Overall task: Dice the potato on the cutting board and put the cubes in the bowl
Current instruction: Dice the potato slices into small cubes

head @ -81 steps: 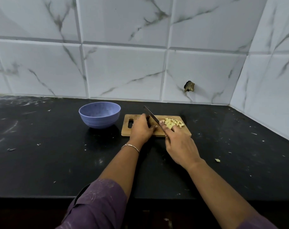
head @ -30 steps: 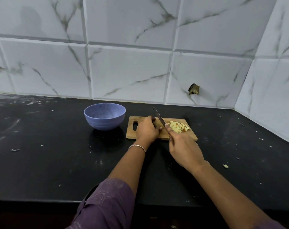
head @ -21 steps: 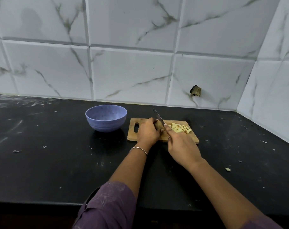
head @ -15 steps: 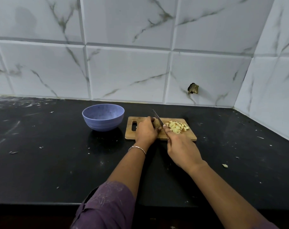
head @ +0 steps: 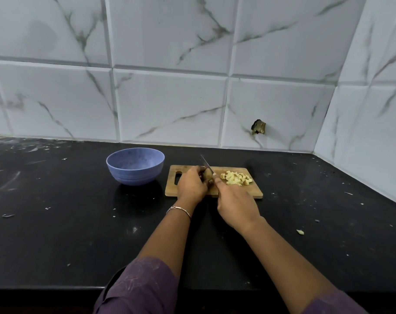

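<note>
Well, we see our black tabletop. Near its back edge sit the wooden cutting board and, toward the left edge, the blue bowl. Our left hand holds the potato on the board. Our right hand grips the knife, blade beside the potato. Yellow cubes pile at the board's right end.

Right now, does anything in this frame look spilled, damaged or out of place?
Yes. A stray potato cube lies on the black counter, right of and nearer than the cutting board. A wall tile behind the board has a broken hole. Pale scraps dot the counter.
</note>
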The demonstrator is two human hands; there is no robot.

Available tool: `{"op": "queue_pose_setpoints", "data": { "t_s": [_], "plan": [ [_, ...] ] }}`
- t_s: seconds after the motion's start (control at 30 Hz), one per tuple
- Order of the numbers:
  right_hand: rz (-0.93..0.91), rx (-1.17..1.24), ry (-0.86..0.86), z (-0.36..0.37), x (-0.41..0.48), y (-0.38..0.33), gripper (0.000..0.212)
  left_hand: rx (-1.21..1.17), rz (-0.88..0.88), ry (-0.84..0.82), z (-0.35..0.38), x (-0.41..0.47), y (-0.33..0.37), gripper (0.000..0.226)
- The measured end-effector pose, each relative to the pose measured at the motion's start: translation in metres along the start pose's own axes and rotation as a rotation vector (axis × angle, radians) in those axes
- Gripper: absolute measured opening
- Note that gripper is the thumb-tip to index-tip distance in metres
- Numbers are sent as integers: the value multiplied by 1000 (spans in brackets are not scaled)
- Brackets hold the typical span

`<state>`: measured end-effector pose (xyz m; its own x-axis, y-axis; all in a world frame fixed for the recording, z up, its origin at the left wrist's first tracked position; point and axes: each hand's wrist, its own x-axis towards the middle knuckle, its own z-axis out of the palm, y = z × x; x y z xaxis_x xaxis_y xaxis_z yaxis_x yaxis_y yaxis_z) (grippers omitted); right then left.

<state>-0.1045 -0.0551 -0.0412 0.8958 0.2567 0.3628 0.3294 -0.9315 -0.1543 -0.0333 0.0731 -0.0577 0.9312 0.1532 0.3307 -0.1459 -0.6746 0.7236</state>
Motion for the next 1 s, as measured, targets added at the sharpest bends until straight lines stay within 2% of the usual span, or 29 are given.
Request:
{"op": "queue_pose_setpoints", "data": {
  "t_s": [1.0],
  "plan": [
    [-1, -33, -52, -1, 0, -5, 67, -22, -28, -32, 1, 1, 1, 45]
  ]
}}
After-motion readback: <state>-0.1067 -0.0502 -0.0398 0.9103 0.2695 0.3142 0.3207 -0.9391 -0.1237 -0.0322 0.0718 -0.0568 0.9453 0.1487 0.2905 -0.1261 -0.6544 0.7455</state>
